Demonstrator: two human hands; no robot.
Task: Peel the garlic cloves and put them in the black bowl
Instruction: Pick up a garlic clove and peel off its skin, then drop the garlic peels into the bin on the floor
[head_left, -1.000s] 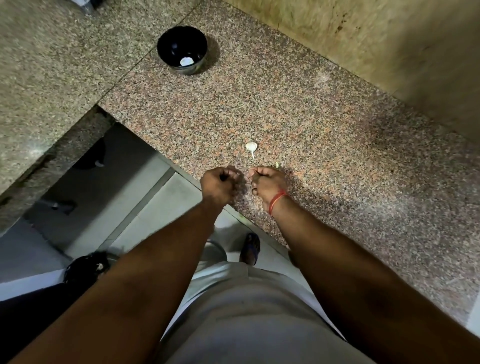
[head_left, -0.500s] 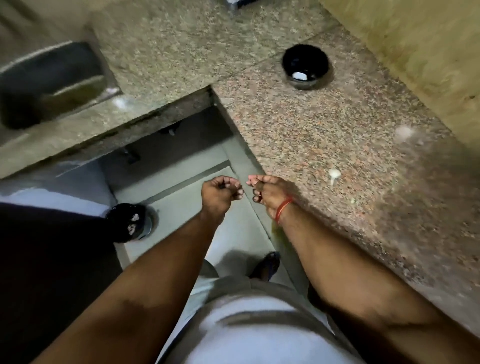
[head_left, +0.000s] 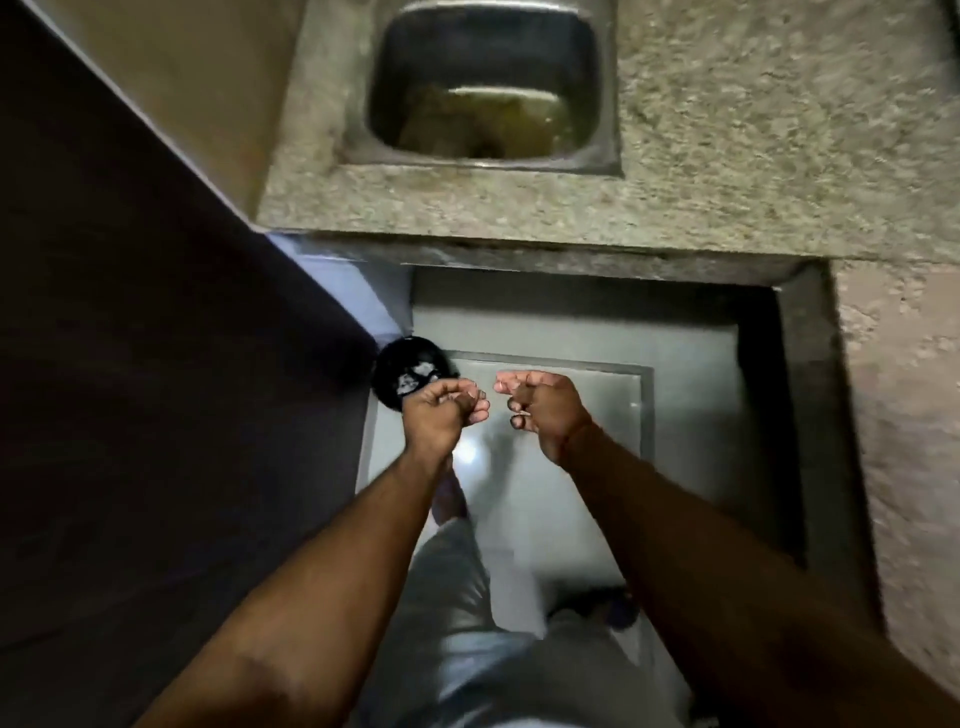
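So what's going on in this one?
A person stands facing a steel sink set in a stone counter. Both hands are held out over the floor, fingers curled: the left hand just above a black bin, the right hand beside it. Too blurred to tell whether either holds garlic or peel. No black bowl in view.

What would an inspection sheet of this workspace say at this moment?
Surface: speckled stone counter, blurred by motion, with a sink set into it.
Job's things: black bowl and garlic cloves not in view.
Clutter: black round container on the floor, pale scraps inside, partly behind the left hand.
Fingers: left hand and right hand are apart over the floor, fingers curled; cannot tell whether either holds anything.
Cables: nothing seen.
Surroundings: steel sink with murky water at the bottom; grey floor tiles; dark panel at the left.
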